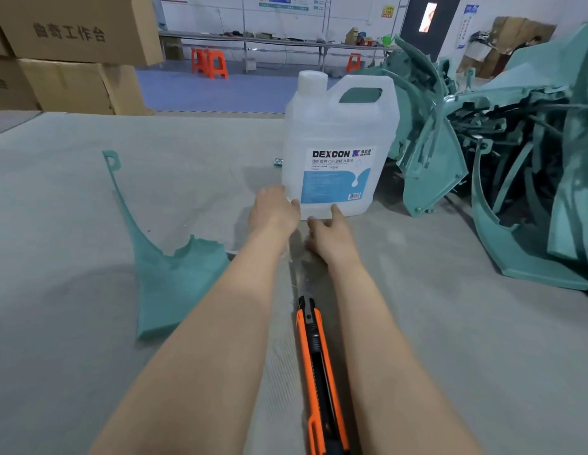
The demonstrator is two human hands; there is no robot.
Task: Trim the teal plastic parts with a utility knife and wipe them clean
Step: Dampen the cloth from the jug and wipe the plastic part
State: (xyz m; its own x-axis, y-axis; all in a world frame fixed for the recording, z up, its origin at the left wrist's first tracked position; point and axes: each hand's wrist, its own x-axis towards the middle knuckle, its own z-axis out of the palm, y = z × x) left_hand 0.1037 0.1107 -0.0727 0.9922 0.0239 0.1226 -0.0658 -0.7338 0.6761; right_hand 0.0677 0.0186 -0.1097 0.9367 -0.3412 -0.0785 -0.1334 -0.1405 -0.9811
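Both bare arms stretch toward frame centre. The left hand (273,209) meets the clear jug's (338,139) lower corner, its fingers hidden. The right hand (328,236) lies knuckles-up, its grasp unclear. The orange utility knife (319,372) lies between the forearms, with a teal part (168,277) lower left.

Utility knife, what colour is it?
The utility knife is orange with black, best seen in the head view.
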